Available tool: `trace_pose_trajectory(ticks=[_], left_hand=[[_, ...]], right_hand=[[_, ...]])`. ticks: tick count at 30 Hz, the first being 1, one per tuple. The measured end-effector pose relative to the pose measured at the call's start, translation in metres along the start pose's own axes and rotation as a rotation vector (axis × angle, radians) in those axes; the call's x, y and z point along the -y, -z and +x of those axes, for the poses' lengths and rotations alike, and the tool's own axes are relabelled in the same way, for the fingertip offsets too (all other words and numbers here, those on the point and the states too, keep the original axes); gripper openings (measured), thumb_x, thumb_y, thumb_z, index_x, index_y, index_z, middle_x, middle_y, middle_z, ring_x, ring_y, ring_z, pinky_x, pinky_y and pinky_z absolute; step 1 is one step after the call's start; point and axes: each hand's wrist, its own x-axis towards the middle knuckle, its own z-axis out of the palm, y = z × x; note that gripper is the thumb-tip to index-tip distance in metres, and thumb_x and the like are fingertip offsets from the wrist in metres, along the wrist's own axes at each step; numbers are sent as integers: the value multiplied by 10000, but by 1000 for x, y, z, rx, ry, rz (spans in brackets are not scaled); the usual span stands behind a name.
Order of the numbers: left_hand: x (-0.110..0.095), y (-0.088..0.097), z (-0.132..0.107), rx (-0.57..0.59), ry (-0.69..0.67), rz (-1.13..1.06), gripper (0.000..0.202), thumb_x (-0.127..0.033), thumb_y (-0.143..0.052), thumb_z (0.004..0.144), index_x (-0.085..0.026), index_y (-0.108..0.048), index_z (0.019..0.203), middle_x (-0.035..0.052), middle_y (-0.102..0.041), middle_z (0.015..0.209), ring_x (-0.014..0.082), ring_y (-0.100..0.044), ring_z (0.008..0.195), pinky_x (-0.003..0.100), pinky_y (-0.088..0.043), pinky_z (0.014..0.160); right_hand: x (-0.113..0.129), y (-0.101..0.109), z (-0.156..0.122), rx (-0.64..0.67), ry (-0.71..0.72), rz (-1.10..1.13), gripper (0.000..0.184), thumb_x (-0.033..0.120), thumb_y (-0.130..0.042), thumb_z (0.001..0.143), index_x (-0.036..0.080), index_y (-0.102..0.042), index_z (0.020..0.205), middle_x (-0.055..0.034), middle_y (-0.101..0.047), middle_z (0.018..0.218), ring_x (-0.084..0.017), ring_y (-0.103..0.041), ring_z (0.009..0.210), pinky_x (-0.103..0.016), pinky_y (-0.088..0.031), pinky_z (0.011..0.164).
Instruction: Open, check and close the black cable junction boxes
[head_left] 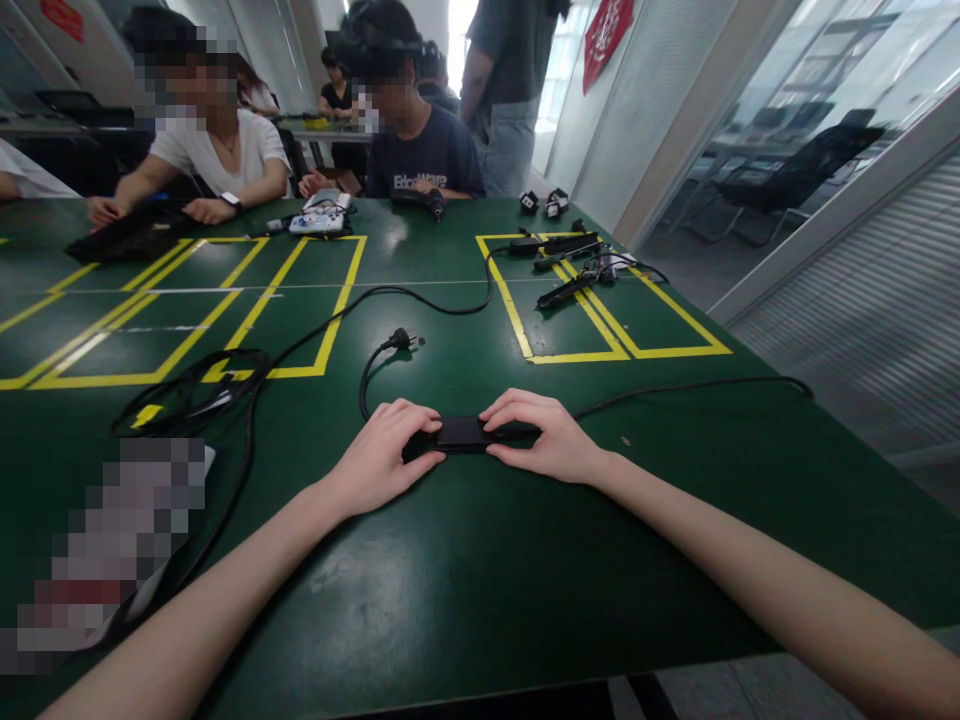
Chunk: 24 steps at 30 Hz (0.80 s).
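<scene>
A black power adapter brick lies flat on the green table in front of me. My left hand grips its left end with curled fingers. My right hand pinches its right end, where a thin black cable runs off to the right. From the left end a thicker black cord loops up to a loose mains plug lying on the table.
A tangle of black cables lies to the left over yellow tape outlines. Black tools and leads sit in a yellow-taped box at the far right. Two seated people face me across the table; a third stands behind. A white power strip is near them.
</scene>
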Motion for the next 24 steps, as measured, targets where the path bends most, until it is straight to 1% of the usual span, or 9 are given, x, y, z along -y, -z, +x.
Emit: trace_pose_trajectory(ticks=[2, 5, 7, 11, 16, 18, 21, 24], left_hand=[[0, 0, 0, 5, 11, 10, 156, -274, -683, 929, -216, -611, 1054, 90, -725, 1165, 266, -648, 1038, 441, -511, 914], [0, 0, 1, 11, 11, 26, 155, -303, -645, 951, -215, -616, 1075, 93, -725, 1156, 269, -647, 1031, 442, -509, 914], [-1, 0, 1, 14, -7, 38, 154, -313, -631, 957, -214, -615, 1075, 95, -726, 1147, 270, -647, 1014, 443, -507, 903], [-4, 0, 2, 26, -63, 77, 144, -319, -626, 956, -213, -614, 1053, 103, -729, 1128, 277, -648, 992, 441, -505, 872], [-9, -2, 2, 41, -73, 86, 175, -333, -602, 962, -209, -609, 1086, 91, -725, 1073, 267, -644, 945, 424, -512, 835], [-10, -2, 2, 40, -82, 85, 177, -331, -593, 966, -205, -602, 1090, 93, -721, 1075, 269, -641, 948, 428, -517, 833], [-11, -2, 2, 32, -104, 96, 160, -318, -579, 974, -205, -594, 1086, 101, -718, 1104, 277, -636, 977, 438, -520, 842], [-11, -2, 1, 23, -109, 94, 167, -327, -562, 987, -199, -589, 1091, 101, -714, 1078, 272, -632, 958, 436, -523, 836]], right_hand=[[-2, 0, -1, 22, -5, -18, 182, 225, -742, 868, 234, -731, 1049, -97, -734, 1127, -233, -724, 1023, -405, -601, 916], [-4, -2, -1, 64, 5, -54, 353, 217, -751, 842, 237, -703, 1191, -106, -721, 1222, -252, -704, 1119, -427, -586, 972], [-4, -4, -1, 73, 15, -94, 411, 191, -736, 828, 242, -684, 1233, -100, -733, 1197, -260, -698, 1112, -439, -584, 966], [1, -7, 1, 92, 24, -198, 467, 147, -692, 766, 224, -665, 1226, -102, -735, 1136, -262, -688, 1016, -422, -586, 899], [7, -9, 1, 138, 37, -321, 468, 190, -668, 725, 176, -642, 1192, -108, -721, 1031, -255, -663, 897, -394, -569, 826], [8, -10, 1, 157, 40, -358, 470, 197, -659, 725, 170, -628, 1193, -112, -708, 1027, -259, -653, 899, -386, -561, 804], [9, -10, 1, 181, 3, -393, 462, 186, -671, 719, 176, -615, 1178, -107, -690, 1029, -256, -641, 909, -366, -549, 782], [8, -10, 1, 205, 1, -425, 426, 171, -682, 738, 171, -613, 1158, -104, -691, 1008, -252, -631, 887, -365, -532, 767]])
